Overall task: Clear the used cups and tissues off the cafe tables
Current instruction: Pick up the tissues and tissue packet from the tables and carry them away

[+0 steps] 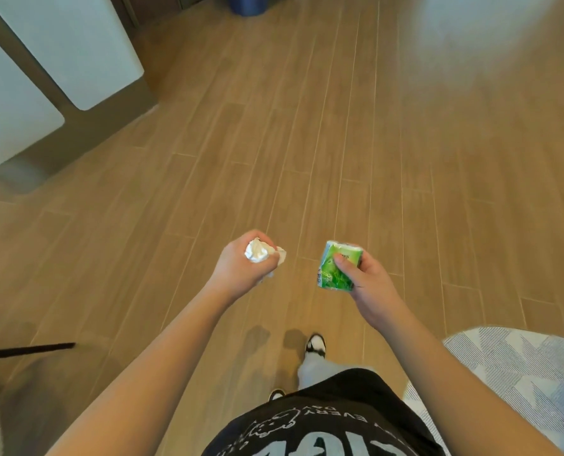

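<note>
My left hand (241, 268) grips a crumpled white tissue (257, 252), which bulges out of the top of the fist and pokes out at the side. My right hand (364, 278) holds a green tissue pack (335, 266), with the thumb pressed across its front. Both hands are out in front of me at waist height, above a wooden plank floor (307, 143). No cup and no cafe table top show in the head view.
White cabinet panels (76, 51) stand at the upper left. A dark blue bin (247, 4) sits at the top centre. A grey patterned rug (517, 373) lies at the lower right. A black leg (27, 350) juts in from the lower left. My shoe (315, 345) steps forward.
</note>
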Tool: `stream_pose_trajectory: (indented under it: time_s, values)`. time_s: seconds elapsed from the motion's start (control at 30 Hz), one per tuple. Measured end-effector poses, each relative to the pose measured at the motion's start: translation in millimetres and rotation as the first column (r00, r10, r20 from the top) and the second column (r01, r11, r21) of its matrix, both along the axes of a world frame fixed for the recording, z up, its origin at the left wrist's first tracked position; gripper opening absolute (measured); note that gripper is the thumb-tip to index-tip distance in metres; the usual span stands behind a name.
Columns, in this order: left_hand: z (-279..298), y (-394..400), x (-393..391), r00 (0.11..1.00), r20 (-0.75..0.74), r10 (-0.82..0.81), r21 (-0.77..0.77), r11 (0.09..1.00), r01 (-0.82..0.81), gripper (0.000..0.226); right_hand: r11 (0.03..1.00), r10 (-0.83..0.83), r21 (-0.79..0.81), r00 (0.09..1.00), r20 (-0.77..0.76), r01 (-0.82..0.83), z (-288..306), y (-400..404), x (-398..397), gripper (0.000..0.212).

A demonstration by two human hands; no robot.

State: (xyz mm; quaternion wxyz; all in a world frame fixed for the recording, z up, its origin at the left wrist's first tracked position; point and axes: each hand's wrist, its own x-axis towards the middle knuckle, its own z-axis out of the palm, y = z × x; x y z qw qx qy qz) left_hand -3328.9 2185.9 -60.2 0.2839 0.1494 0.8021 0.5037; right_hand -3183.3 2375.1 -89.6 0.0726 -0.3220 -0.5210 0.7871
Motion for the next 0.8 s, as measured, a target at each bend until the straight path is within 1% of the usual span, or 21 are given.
stream_pose_trajectory:
  time_s: [0.13,0.27,0.37,0.5,0.6,0.67,0.73,0.8]
  values:
    - [-3.9,43.1,-59.9,1.000,-0.021,0.007,-0.008,1.000,-0.007,0.015,1.000,-0.009,-0.024,1.000,-0.010,0.008,-12.0,50.0,-64.7,0.027]
    - [-1.8,92.9,-125.1,0.997,0.000,0.072,-0.019,0.997,-0.072,0.013,0.998,0.057,-0.034,0.998,-0.024,-0.058,-17.7,103.1,-139.8,0.019]
    - [6.6,132.7,-170.3,0.994,0.007,0.111,0.003,0.994,-0.111,0.017,0.994,0.100,-0.042,0.994,-0.034,-0.102,-13.3,141.3,-194.0,0.018]
    - [15.1,176.1,-223.1,0.993,-0.004,0.121,0.005,0.993,-0.121,0.018,0.989,0.134,-0.048,0.989,-0.061,-0.137,-3.2,184.5,-257.3,0.019]
    - [17.6,199.1,-259.9,0.992,-0.012,0.127,-0.008,0.992,-0.128,0.017,0.986,0.151,-0.062,0.985,-0.078,-0.156,1.1,207.3,-297.0,0.033]
    - [16.2,213.4,-284.9,0.991,-0.012,0.133,-0.008,0.991,-0.133,0.017,0.985,0.157,-0.064,0.984,-0.083,-0.162,-0.1,221.8,-321.2,0.037]
    - [12.8,226.5,-311.9,0.990,-0.028,0.141,0.000,0.990,-0.141,0.018,0.986,0.147,-0.062,0.986,-0.082,-0.153,-3.2,235.6,-346.7,0.037]
    - [8.6,239.1,-340.5,0.990,-0.046,0.134,0.000,0.991,-0.134,0.019,0.989,0.133,-0.055,0.988,-0.077,-0.137,-8.0,248.0,-374.4,0.029]
